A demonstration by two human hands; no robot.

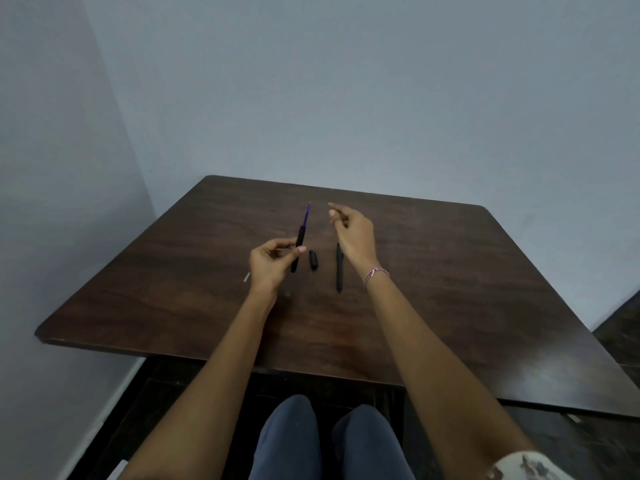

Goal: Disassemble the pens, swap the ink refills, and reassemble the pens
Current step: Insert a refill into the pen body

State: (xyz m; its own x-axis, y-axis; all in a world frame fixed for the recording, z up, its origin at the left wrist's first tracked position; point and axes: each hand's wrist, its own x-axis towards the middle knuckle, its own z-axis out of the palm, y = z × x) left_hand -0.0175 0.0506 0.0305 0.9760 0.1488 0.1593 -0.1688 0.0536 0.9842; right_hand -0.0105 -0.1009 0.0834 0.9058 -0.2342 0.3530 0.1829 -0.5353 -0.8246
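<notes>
My left hand [270, 263] grips a black pen barrel [298, 249] above the dark wooden table [173, 271]. A purple ink refill [306, 216] sticks up out of the barrel's far end. My right hand [353, 233] hovers to the right of the refill, fingers pinched together with nothing clearly visible between them. A short black pen piece [313, 260] lies on the table between my hands. A second whole black pen [339, 271] lies beside it, partly under my right hand.
A small pale scrap [246, 277] lies on the table left of my left hand. Grey walls close in behind and to the left of the table. My knees [329, 441] show below the table's near edge. A second dark surface [620, 341] sits at the right.
</notes>
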